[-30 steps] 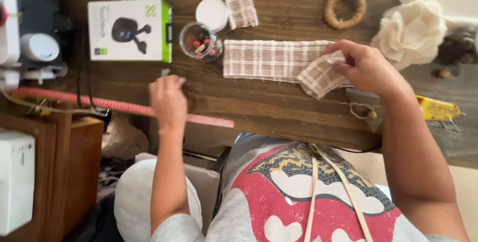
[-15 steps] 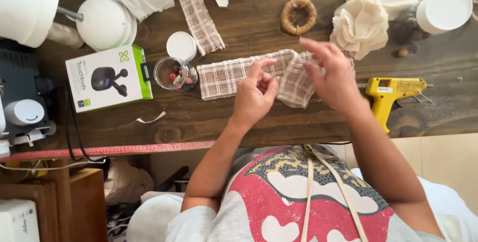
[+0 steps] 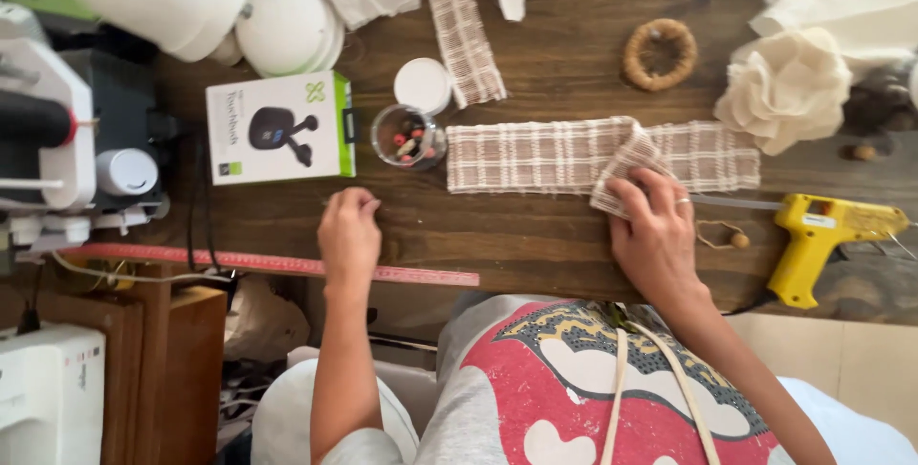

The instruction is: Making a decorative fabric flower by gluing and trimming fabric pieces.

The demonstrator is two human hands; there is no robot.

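Observation:
A long beige and brown plaid fabric strip (image 3: 535, 154) lies flat across the dark wooden table (image 3: 516, 240). One end is folded over into a flap (image 3: 626, 161). My right hand (image 3: 658, 231) presses on that flap with fingers spread over it, a ring on one finger. My left hand (image 3: 349, 234) rests on the table with its fingers curled, holding nothing, just above a red ruler (image 3: 268, 262) that lies along the table's near edge.
A small glass jar of beads (image 3: 406, 137), a white lid (image 3: 423, 85) and a white and green box (image 3: 280, 128) sit left of the strip. A yellow glue gun (image 3: 822, 236), wicker ring (image 3: 660, 54), cream fabric flower (image 3: 789, 87), second plaid strip (image 3: 464, 25) and sewing machine (image 3: 57, 130) surround it.
My left hand has left the fabric and moved left and down to the ruler. My right hand has flattened onto the folded flap.

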